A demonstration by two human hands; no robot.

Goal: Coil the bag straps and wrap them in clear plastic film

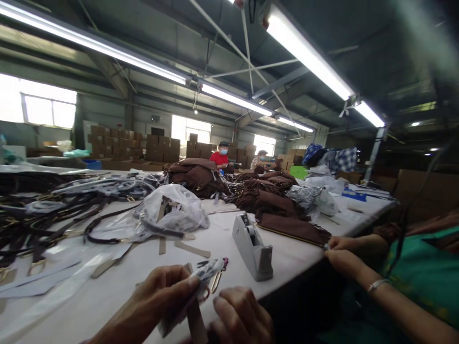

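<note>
My left hand (161,291) pinches a dark strap bundle (206,272) wrapped in clear plastic, with gold metal clips at its end. A flat beige strip (195,317) hangs down from the bundle between my hands. My right hand (244,315) is just right of the bundle, blurred, with its fingers curled; whether it holds anything is hidden. Beyond my hands a grey tape dispenser (253,248) stands on the white table (287,253). Loose beige strips (193,249) lie left of the dispenser.
Dark straps (46,220) cover the table's left side, beside a clear plastic bag (175,210). Brown fringed bags (197,177) are piled farther back. At the right, a person in green (423,272) holds a brown bag's edge. Two masked people sit behind the table.
</note>
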